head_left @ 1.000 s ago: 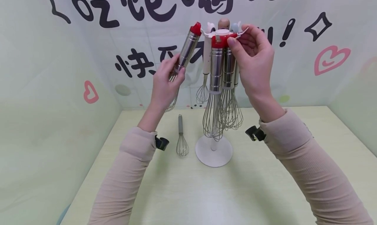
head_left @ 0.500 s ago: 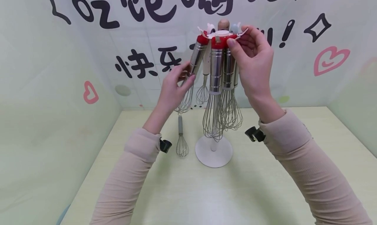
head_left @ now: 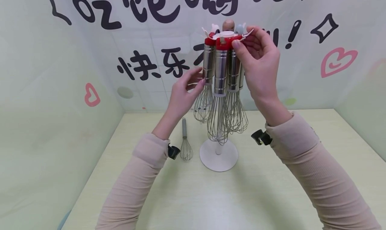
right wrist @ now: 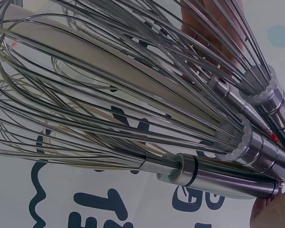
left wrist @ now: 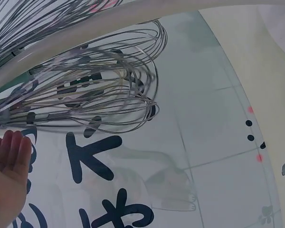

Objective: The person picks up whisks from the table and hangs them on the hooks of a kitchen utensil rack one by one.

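My left hand (head_left: 182,92) pinches the lower end of the steel handle of a red-topped balloon whisk (head_left: 208,64), which hangs upright from the left side of a white rotary stand (head_left: 208,160). Its fingertips lie beside the whisk's collar in the left wrist view. At the stand's top, my right hand (head_left: 263,62) grips a thin white hook (head_left: 249,33) between thumb and fingers. The thumb overlaps the red end of a neighbouring whisk. At the front hangs another red-topped steel whisk (head_left: 221,69), with one more (head_left: 233,71) just right of it.
A small grey-handled whisk (head_left: 184,129) lies on the pale table (head_left: 211,203), left of the stand's round base. Wooden and pale handle ends, including a wooden one (head_left: 228,24), show behind the stand's top. A printed cloth (head_left: 144,92) hangs at the back.
My left hand has moved right with its whisk, which has gone from tilted beside the stand to hanging upright against it. My right hand has stayed at the hook.
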The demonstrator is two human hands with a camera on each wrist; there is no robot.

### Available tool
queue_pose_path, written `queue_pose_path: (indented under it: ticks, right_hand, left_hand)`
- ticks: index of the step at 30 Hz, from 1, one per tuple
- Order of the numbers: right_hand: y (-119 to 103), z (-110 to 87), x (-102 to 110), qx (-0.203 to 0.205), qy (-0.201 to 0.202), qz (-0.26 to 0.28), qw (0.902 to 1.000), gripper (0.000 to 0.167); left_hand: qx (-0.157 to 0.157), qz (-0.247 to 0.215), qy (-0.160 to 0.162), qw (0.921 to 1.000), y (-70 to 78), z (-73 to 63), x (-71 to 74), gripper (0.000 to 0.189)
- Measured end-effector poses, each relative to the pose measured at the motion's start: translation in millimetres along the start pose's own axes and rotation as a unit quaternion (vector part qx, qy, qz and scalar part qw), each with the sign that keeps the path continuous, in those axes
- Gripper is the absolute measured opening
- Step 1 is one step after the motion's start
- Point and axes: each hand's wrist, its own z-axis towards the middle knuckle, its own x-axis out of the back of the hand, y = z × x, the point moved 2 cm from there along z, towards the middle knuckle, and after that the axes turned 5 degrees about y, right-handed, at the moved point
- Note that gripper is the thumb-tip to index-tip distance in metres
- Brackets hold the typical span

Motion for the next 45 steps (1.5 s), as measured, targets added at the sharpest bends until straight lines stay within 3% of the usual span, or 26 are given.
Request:
queue_pose_path:
  ticks: [11, 18, 26, 45]
  right_hand:
    - [0.0, 0.1, 1.1, 0.004, -0.006, -0.002, 1.0, 0.036]
    - [0.2, -0.1, 0.6, 0.003, -0.007, 0.003, 1.0, 0.036]
    - [0.3, -0.7, 0.9, 0.005, -0.007, -0.001, 1.0, 0.036]
    - [1.1, -1.8, 1.1, 0.038, -0.018, -0.025, 0.9988, 0.033]
  left_hand:
    - [0.072, 0.006, 0.03, 0.997, -23.8, -3.4, 9.0, 0.036]
    - [0.132, 0.04, 0.03, 0.99, -54.9, -10.6, 12.3, 0.037]
    - [0.185, 0.065, 0.027, 0.9802, -91.0, -27.1, 13.1, 0.038]
    - [0.255, 0.11, 0.004, 0.9606, -155.3, -74.1, 11.0, 0.041]
